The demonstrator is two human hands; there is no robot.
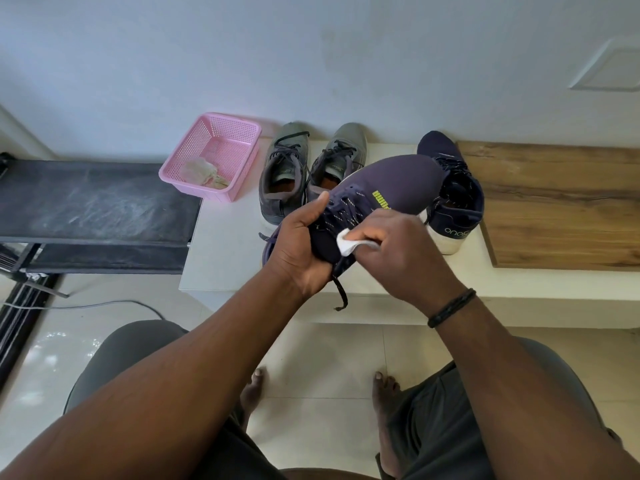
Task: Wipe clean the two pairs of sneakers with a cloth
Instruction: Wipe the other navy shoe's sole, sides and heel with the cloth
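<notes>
White ledge point(225, 237) — knit navy sneaker point(391, 188), crumpled white cloth point(346, 244).

Place: we take it for a home.
Signs: we see a tiled floor point(322, 358), painted wall point(311, 64), pink basket point(211, 155).

A white ledge point(225, 244) carries a pink basket point(211, 155) at ten o'clock, grey sneakers point(308, 168) at twelve, a navy sneaker point(453, 199) at two.
</notes>
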